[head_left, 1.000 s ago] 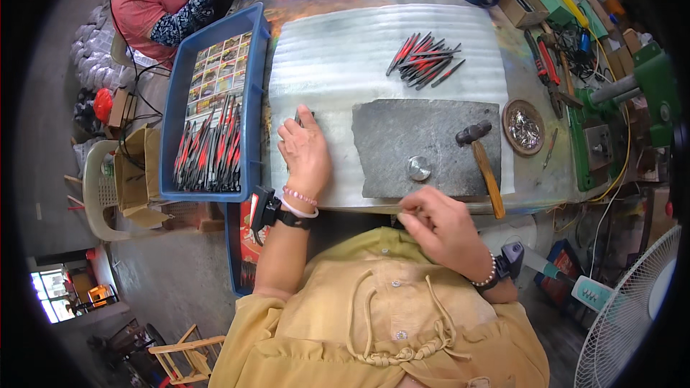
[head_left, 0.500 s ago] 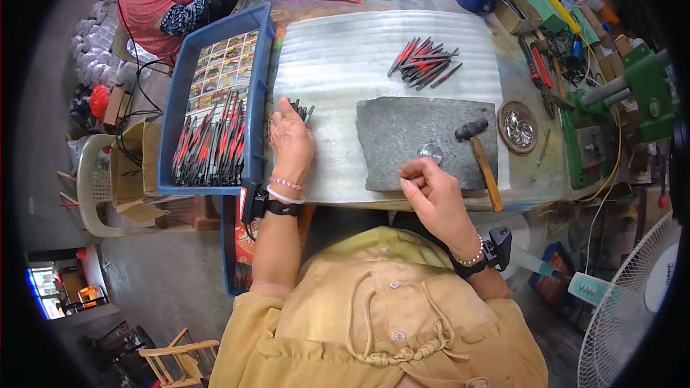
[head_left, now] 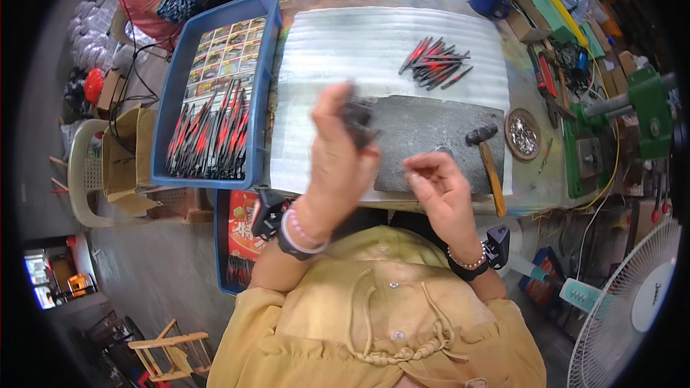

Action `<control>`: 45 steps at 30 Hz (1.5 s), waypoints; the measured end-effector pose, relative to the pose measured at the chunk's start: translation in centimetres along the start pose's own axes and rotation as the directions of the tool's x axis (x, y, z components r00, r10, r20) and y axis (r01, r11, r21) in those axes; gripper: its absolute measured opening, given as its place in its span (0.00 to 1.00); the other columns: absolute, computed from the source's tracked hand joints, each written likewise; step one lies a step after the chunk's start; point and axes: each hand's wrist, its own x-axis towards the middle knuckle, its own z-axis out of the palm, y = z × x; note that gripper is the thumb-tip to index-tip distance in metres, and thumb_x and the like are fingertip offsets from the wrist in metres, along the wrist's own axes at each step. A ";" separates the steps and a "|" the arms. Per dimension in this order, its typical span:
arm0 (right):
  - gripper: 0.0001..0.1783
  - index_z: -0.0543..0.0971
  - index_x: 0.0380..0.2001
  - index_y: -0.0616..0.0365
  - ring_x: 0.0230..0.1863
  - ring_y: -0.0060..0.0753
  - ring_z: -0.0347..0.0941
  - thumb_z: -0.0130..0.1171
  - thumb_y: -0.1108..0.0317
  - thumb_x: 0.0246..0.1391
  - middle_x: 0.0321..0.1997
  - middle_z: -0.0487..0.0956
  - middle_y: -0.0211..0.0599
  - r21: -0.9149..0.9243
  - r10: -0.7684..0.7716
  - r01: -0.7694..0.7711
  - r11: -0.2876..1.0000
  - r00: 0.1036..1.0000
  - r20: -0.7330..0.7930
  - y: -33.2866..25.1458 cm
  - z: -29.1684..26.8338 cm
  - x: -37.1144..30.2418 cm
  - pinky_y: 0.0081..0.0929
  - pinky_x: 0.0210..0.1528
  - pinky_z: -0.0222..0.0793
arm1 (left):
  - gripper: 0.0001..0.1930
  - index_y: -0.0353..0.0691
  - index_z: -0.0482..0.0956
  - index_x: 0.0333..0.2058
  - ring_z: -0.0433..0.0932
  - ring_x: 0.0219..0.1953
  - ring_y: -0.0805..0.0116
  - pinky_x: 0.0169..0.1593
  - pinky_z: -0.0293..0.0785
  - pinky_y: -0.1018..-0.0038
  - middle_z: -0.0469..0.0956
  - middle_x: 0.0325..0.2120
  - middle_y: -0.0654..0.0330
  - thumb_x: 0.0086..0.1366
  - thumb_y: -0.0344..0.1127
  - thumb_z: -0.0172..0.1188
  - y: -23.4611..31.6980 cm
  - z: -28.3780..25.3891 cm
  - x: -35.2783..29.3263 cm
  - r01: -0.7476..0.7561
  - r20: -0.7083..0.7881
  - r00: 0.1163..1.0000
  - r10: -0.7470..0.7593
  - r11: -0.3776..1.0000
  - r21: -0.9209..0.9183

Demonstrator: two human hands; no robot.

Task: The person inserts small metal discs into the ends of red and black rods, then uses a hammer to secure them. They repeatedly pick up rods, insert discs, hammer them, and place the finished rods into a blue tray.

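My left hand (head_left: 334, 162) is closed around a bunch of dark pieces (head_left: 357, 116), smeared by motion, just above the left edge of a dark stone slab (head_left: 445, 126). Over the slab's near edge, my right hand (head_left: 444, 190) has its thumb and forefinger pinched together; whatever is between them is too small to make out. A hammer (head_left: 490, 169) with a wooden handle lies across the slab's right side. Beyond the slab, a pile of thin black and red sticks (head_left: 435, 63) rests on a white foam sheet (head_left: 323, 43).
At the left, a blue tray (head_left: 264, 93) holds many black and red sticks and printed cards. Right of the slab are a round dish (head_left: 522, 134) of small shiny bits, red-handled pliers (head_left: 544, 79) and a green metal tool (head_left: 647, 111). A co-worker's sleeve (head_left: 198, 1) shows at the far left.
My left hand has moved right, from beside the blue tray to the slab's left edge, carrying the dark bunch. My right hand stays near the slab's front edge, its fingers pinched.
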 end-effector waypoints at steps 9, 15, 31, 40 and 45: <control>0.54 0.49 0.66 0.62 0.69 0.38 0.50 0.62 0.39 0.50 0.70 0.52 0.43 0.112 -0.217 0.217 0.970 0.976 -0.012 -1.1 0.9 1.3 0.36 0.69 0.46 | 0.38 0.36 0.52 0.58 0.72 0.39 0.66 0.42 0.73 0.70 0.65 0.44 0.52 0.49 0.15 0.59 -1.4 6.0 -0.7 -0.300 0.055 0.939 0.340 0.887 -0.351; 0.55 0.49 0.67 0.63 0.71 0.41 0.47 0.65 0.43 0.48 0.71 0.51 0.48 0.002 -0.238 0.238 0.971 0.969 0.071 0.6 1.1 1.3 0.36 0.70 0.44 | 0.34 0.36 0.56 0.57 0.77 0.36 0.52 0.40 0.75 0.65 0.72 0.41 0.46 0.50 0.19 0.60 -2.6 6.7 -3.0 -0.187 -0.051 0.982 0.183 0.896 -0.402; 0.22 0.74 0.49 0.54 0.55 0.42 0.71 0.55 0.60 0.50 0.54 0.74 0.40 -0.728 -0.201 0.681 -0.077 0.705 0.680 -6.0 -1.3 -1.3 0.46 0.62 0.59 | 0.24 0.34 0.65 0.53 0.74 0.26 0.72 0.31 0.70 0.77 0.75 0.28 0.60 0.56 0.27 0.56 1.0 0.6 -2.1 0.891 0.948 0.294 0.124 0.324 -0.318; 0.13 0.73 0.31 0.58 0.28 0.37 0.71 0.59 0.70 0.38 0.27 0.72 0.36 -0.769 -0.187 0.541 0.340 0.841 0.508 -3.7 -2.2 -2.2 0.32 0.37 0.70 | 0.24 0.34 0.70 0.50 0.81 0.33 0.68 0.33 0.80 0.75 0.80 0.32 0.54 0.68 0.50 0.52 1.7 -0.6 -2.0 1.000 1.000 0.018 0.012 -0.015 -0.018; 0.15 0.73 0.38 0.58 0.26 0.27 0.73 0.65 0.69 0.46 0.26 0.75 0.36 -0.435 0.246 -0.115 0.893 0.934 0.258 -3.6 -3.6 -2.9 0.24 0.28 0.68 | 0.31 0.30 0.56 0.63 0.78 0.48 0.58 0.46 0.79 0.70 0.71 0.53 0.46 0.70 0.46 0.48 -0.6 -1.8 0.0 0.981 0.977 0.148 0.151 -0.144 -0.126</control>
